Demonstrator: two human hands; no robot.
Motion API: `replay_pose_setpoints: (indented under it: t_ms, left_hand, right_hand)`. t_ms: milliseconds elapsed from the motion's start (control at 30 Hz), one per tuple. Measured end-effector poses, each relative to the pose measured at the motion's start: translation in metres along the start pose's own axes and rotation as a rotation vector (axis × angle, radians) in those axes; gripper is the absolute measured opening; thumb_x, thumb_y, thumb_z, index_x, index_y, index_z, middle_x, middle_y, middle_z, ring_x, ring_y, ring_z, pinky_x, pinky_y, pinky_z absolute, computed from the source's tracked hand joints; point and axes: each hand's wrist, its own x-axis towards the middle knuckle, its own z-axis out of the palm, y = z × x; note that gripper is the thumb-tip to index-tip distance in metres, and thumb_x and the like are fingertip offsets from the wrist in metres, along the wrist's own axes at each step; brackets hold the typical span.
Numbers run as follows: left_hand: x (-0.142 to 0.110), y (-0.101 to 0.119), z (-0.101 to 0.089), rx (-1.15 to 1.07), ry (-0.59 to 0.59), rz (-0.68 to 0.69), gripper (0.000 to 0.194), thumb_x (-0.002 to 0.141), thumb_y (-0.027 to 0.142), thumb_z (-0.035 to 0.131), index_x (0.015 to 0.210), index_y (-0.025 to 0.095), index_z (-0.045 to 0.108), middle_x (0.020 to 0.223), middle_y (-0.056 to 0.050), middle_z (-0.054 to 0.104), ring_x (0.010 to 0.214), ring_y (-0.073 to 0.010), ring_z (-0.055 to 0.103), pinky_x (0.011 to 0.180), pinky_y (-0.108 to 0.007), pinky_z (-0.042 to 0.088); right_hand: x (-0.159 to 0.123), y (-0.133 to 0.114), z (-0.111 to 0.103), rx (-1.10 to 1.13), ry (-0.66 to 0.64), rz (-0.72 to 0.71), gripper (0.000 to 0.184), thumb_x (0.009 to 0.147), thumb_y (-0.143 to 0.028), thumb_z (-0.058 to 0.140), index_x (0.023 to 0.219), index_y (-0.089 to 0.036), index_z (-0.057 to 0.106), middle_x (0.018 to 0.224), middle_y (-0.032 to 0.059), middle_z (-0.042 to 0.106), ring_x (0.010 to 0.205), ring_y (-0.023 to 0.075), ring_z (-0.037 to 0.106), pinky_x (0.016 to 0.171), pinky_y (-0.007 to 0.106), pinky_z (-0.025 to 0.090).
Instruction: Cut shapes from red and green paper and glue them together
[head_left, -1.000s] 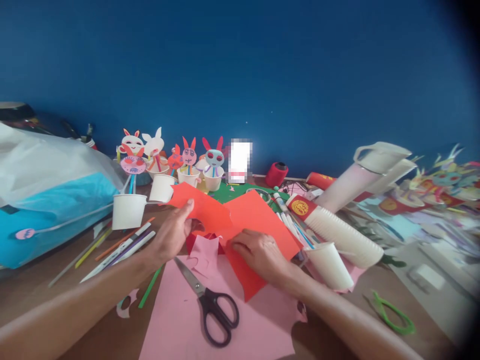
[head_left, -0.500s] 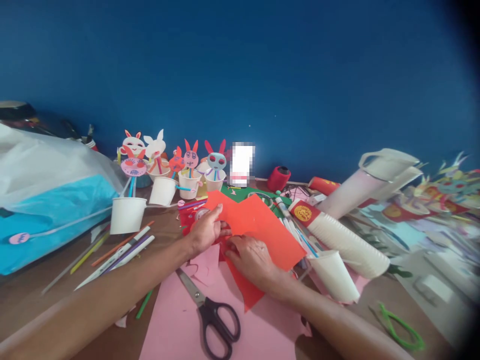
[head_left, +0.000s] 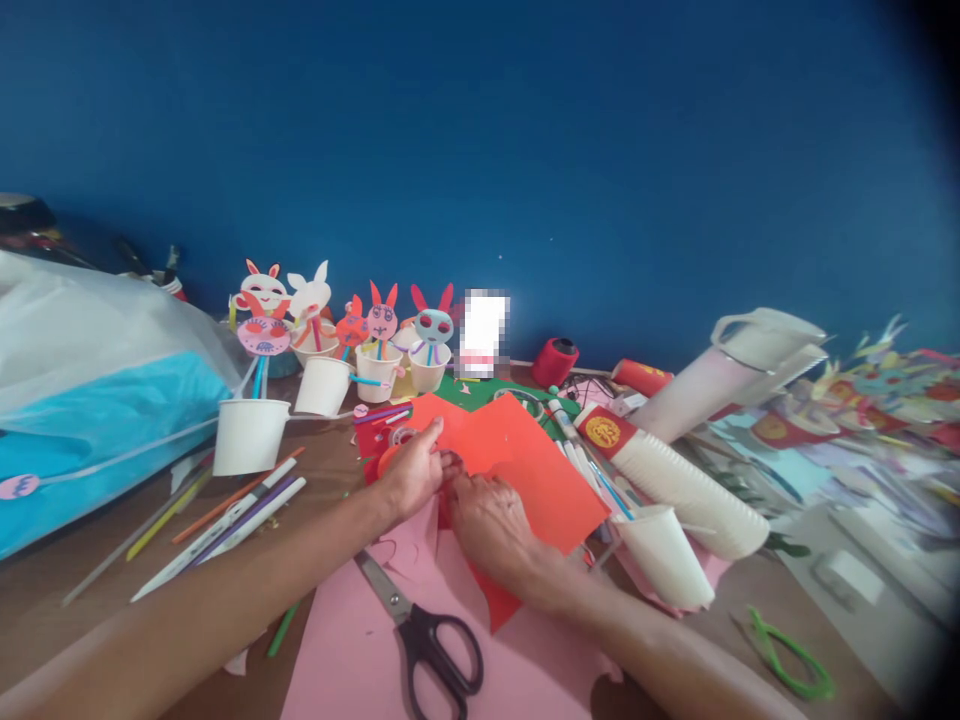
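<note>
A large sheet of red-orange paper (head_left: pixel 536 465) lies between my hands, its cut edge notched at the top. My left hand (head_left: pixel 416 462) grips the paper near its left side, thumb up and fingers curled. Close beside it, my right hand (head_left: pixel 495 515) has its fingers bent over the same sheet, fingertips pinched near those of the left. What exactly the fingertips press is hidden. Below the hands, black-handled scissors (head_left: pixel 431 640) rest on a pink paper sheet (head_left: pixel 360 660).
Paper cups with animal-mask figures (head_left: pixel 259 437) stand at the back left by a blue and white plastic bag (head_left: pixel 112 400). On the right lie a stack of paper cups (head_left: pixel 690 485), a pitcher (head_left: pixel 705 370) and a green pipe cleaner (head_left: pixel 787 655). Markers (head_left: pixel 217 530) lie left.
Both hands keep hold of the red-orange paper, with only slight shifts of the fingers. The view has tilted a little; the scissors stay in place on the pink sheet.
</note>
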Motion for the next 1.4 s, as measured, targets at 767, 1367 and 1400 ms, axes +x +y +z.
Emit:
replay_pose_setpoints:
  t_ms: [767, 1367, 1400]
  left_hand:
    - [-0.028, 0.037, 0.004, 0.038, -0.121, 0.238, 0.018, 0.077, 0.034, 0.054, 0.077, 0.016, 0.056, 0.049, 0.0, 0.058, 0.045, -0.0144, 0.057, 0.052, -0.03, 0.05]
    - [-0.038, 0.07, 0.004, 0.139, -0.017, 0.54, 0.015, 0.07, 0.024, 0.06, 0.081, 0.014, 0.058, 0.06, 0.0, 0.064, 0.048, -0.0127, 0.058, 0.047, -0.025, 0.049]
    - [-0.038, 0.068, 0.002, 0.149, -0.025, 0.536, 0.014, 0.069, 0.023, 0.061, 0.079, 0.014, 0.058, 0.06, 0.0, 0.065, 0.05, -0.0128, 0.059, 0.048, -0.025, 0.049]
  right_hand:
    - [-0.051, 0.043, -0.059, 0.832, -0.157, -0.1, 0.016, 0.085, -0.022, 0.041, 0.077, -0.016, 0.053, 0.078, 0.0013, 0.063, 0.074, 0.0124, 0.058, 0.063, 0.021, 0.04]
    - [-0.06, 0.054, -0.063, 0.937, -0.638, -0.397, 0.019, 0.07, -0.028, 0.064, 0.083, -0.015, 0.067, 0.073, -0.0004, 0.061, 0.066, 0.0086, 0.054, 0.063, 0.016, 0.041]
    - [-0.059, 0.053, -0.062, 0.945, -0.699, -0.4, 0.021, 0.072, -0.031, 0.061, 0.084, -0.014, 0.068, 0.069, -0.0003, 0.061, 0.063, 0.0083, 0.054, 0.06, 0.015, 0.042]
